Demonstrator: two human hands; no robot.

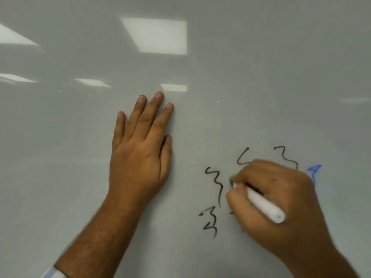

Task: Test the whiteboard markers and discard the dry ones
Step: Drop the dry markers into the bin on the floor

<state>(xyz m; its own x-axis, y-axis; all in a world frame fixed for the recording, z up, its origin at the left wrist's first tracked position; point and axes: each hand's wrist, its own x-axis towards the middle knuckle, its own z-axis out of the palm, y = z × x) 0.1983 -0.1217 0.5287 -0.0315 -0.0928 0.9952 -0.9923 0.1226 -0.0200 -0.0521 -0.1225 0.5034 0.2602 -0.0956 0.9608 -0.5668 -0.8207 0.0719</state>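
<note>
A glossy whiteboard point(241, 77) fills the whole view. My right hand point(281, 197) grips a white-barrelled marker point(263, 205) with a green tip, and the tip touches the board among the scribbles. My left hand point(140, 149) lies flat on the board to the left, fingers straight and together. Black squiggles point(215, 183) sit left of the marker tip, more black strokes point(243, 157) show above my right hand, and a blue mark point(314, 171) peeks out at its right.
Ceiling light panels are reflected in the board at the top point(158, 35) and across the middle left point(92, 82). A pale shirt cuff point(53, 274) shows at the bottom left edge.
</note>
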